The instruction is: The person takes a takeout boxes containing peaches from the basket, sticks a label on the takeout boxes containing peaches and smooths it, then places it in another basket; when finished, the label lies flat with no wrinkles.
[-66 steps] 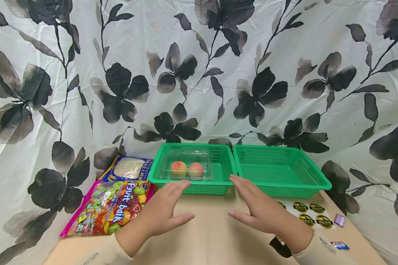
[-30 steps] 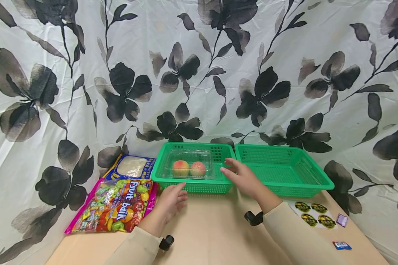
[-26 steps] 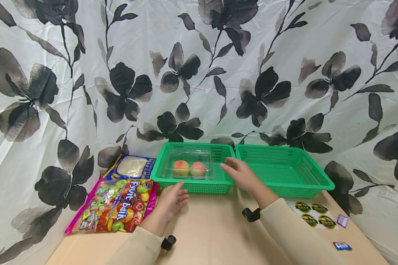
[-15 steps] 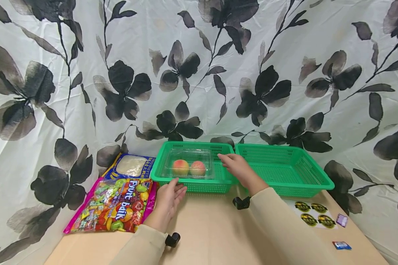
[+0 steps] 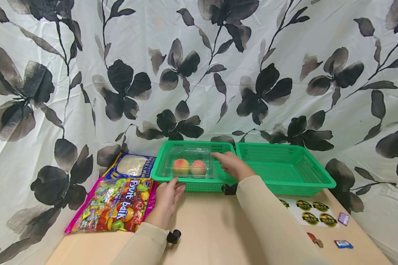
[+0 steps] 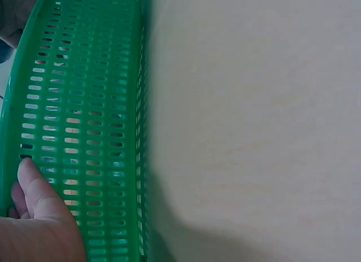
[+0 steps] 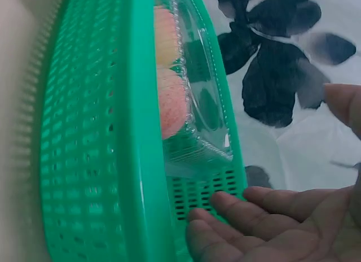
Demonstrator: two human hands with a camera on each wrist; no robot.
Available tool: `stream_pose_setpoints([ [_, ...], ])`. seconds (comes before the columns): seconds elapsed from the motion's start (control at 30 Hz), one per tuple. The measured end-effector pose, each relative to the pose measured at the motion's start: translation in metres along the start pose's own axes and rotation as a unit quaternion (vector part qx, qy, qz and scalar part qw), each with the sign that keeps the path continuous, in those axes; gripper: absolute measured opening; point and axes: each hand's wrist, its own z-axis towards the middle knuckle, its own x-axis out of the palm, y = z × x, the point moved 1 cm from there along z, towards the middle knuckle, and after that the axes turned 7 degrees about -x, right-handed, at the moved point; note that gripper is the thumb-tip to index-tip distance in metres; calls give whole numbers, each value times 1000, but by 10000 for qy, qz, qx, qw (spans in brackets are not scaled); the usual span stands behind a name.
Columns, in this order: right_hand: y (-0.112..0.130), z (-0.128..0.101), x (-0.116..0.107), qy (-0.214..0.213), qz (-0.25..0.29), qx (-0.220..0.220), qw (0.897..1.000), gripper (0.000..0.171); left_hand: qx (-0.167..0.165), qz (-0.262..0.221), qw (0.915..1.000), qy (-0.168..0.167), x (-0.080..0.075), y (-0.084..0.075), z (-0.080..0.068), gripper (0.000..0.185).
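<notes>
While inside left basket (image 5: pixel 222 173), clamshell (image 5: pixel 189 164) just beside right fingers (image 5: pixel 219 156).

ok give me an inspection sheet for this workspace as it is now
surface: tan table, cloth-draped at the back.
job's things: clear box with two peaches lies in the left green basket; right green basket beside it, nothing seen inside.
clutter: candy bag, blue packet, sticker sheet, small wrappers.
hands: left hand touches the left basket's front wall; right hand open, reaching over that basket beside the box, not gripping it.
cables: nothing seen.
surroundings: white curtain with black flower print.
</notes>
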Motion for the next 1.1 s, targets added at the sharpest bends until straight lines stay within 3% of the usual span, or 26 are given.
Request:
stream_pose_setpoints([
  [0.17, -2, 8, 5, -38, 192, 256, 9995, 95, 110, -123, 9999, -17, 0, 1, 3, 30],
  [0.4, -3, 20, 12, -565, 359, 443, 9968, 86, 141, -247, 9996, -15, 2, 3, 7, 27],
  [0.53, -7, 27, 18, -629, 651, 628, 9939, 84, 123, -255, 9996, -79, 2, 3, 7, 25],
  [0.83, -17, 46, 27, -1066, 1268, 1030, 9808, 72, 115, -294, 9995, -56, 1, 3, 7, 28],
  [0.93, -21, 52, 31, -1055, 1286, 1095, 9800, 68, 118, -341, 9993, -42, -1, 3, 7, 26],
  [1.1, -29, 59, 33, -818, 854, 1004, 9879, 61, 172, -374, 9992, 2, -2, 4, 7, 22],
])
